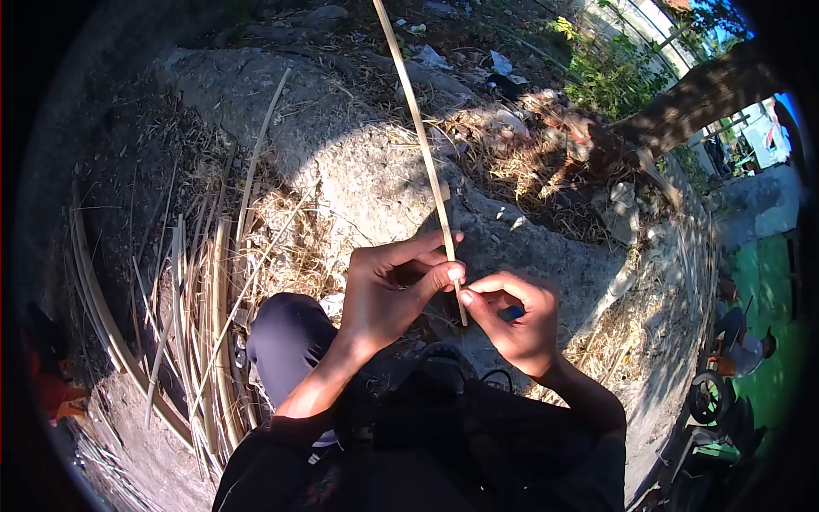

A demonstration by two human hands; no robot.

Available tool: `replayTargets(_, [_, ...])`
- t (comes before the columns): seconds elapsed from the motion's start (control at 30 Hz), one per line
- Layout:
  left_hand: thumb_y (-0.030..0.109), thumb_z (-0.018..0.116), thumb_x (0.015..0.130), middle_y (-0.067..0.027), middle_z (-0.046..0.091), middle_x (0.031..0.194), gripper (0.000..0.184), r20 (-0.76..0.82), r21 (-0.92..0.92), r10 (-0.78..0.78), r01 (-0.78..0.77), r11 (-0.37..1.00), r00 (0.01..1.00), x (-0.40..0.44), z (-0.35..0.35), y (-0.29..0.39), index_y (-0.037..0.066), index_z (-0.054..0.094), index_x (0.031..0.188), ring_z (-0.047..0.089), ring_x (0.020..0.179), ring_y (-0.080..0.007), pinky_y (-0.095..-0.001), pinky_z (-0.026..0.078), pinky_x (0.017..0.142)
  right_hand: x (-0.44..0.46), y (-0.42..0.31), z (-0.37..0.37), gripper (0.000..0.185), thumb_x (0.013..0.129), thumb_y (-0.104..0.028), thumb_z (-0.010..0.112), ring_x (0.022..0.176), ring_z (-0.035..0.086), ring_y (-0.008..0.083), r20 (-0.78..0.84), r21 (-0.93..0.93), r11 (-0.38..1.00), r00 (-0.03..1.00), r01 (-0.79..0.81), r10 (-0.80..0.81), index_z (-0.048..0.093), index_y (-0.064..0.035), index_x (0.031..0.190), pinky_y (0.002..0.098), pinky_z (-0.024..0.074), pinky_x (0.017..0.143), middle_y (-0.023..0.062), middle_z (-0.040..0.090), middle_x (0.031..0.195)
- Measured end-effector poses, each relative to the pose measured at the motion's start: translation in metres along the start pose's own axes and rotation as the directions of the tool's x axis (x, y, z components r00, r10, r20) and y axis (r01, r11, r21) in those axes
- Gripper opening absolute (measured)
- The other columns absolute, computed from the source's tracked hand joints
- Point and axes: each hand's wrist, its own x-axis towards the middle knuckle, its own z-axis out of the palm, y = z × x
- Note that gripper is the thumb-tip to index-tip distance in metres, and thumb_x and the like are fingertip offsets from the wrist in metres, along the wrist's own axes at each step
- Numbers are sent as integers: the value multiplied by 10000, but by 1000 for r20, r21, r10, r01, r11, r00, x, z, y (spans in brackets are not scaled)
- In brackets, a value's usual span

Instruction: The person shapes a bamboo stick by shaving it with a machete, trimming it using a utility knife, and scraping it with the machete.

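A long, thin, pale strip of cane or bamboo (420, 128) runs from the top edge down to my hands, its lower end just below my fingers. My left hand (388, 286) pinches it between thumb and fingers near that end. Close beside, my right hand (516, 320) has its thumb and fingertips pressed at the strip's lower end. Something small and blue (511, 313) shows within the right hand's curled fingers; what it is cannot be made out.
Long strips and split stalks (222, 324) lie on the ground at left. A rough rock ledge (358, 171) stretches ahead. Dry straw and a tree trunk (708, 98) are at upper right. A person (749, 352) and a wheel (708, 397) appear far right.
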Motion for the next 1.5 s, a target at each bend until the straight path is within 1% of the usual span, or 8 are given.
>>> replayTargets(0.5, [0, 769, 936, -109, 793, 970, 362, 21, 75, -73, 71, 995, 997, 2, 0, 2, -14, 708, 1292, 723, 835, -107, -266, 614, 763, -4, 4, -6, 86, 965, -28, 714, 792, 769, 146, 82, 135, 981, 988, -138, 128, 708, 31, 1028, 253, 608, 638, 97, 757, 929])
replayTargets(0.8, [4, 747, 956, -111, 792, 1047, 357, 84, -27, -103, 105, 994, 991, 3, -3, -5, -6, 700, 1309, 744, 897, -112, -257, 624, 767, 1, 4, -15, 110, 1024, -83, 651, 797, 747, 158, 56, 298, 924, 971, -240, 234, 642, 20, 1063, 274, 597, 672, 80, 721, 952])
replayTargets(1.2, [-19, 725, 962, -126, 765, 1116, 333, 84, 100, -180, 171, 980, 980, 5, -4, -4, 7, 692, 1293, 763, 925, -173, -281, 619, 755, 16, 35, -51, 154, 1033, -155, 618, 791, 737, 208, -174, 483, 841, 914, -245, 366, 612, -17, 1101, 319, 588, 698, 105, 679, 964])
replayTargets(1.3, [-11, 707, 980, -108, 763, 1084, 341, 79, 100, -188, 180, 979, 979, 6, -5, -6, 11, 678, 1319, 756, 932, -157, -295, 615, 797, 18, 78, -57, 177, 1016, -128, 624, 832, 740, 205, -176, 363, 882, 908, -300, 381, 616, -18, 1154, 317, 584, 766, 99, 697, 1011])
replayTargets(1.33, [-10, 694, 991, -100, 761, 1064, 341, 75, 132, -188, 177, 975, 979, 5, -6, -7, 12, 671, 1330, 749, 928, -148, -298, 612, 807, 13, 100, -61, 281, 1005, -114, 647, 945, 731, 211, -118, 242, 945, 960, -219, 253, 603, -25, 1268, 325, 582, 820, 105, 701, 1100])
replayTargets(1.4, [-9, 680, 1001, -92, 760, 1044, 342, 79, 169, -187, 172, 971, 979, 5, -7, -7, 14, 665, 1342, 741, 923, -139, -301, 610, 817, 1, 162, -59, 398, 997, -116, 672, 1084, 695, 232, -139, 83, 979, 970, -187, 197, 565, -51, 1375, 351, 568, 894, 112, 681, 1194])
replayTargets(1.43, [-3, 675, 1006, -85, 755, 1020, 339, 71, 214, -195, 176, 961, 978, 4, -8, -6, 10, 662, 1345, 731, 912, -131, -298, 608, 819, -2, 171, -65, 475, 993, -151, 703, 1173, 657, 234, -72, -166, 946, 960, -280, 271, 534, -67, 1429, 372, 548, 960, 125, 658, 1273])
replayTargets(1.5, [3, 670, 1012, -78, 751, 995, 337, 63, 265, -202, 179, 948, 977, 6, -8, -5, 7, 659, 1349, 721, 901, -122, -296, 606, 821, -19, 181, -61, 481, 995, -178, 709, 1167, 661, 226, -52, -103, 923, 928, -372, 368, 539, -70, 1432, 368, 544, 966, 132, 662, 1281])
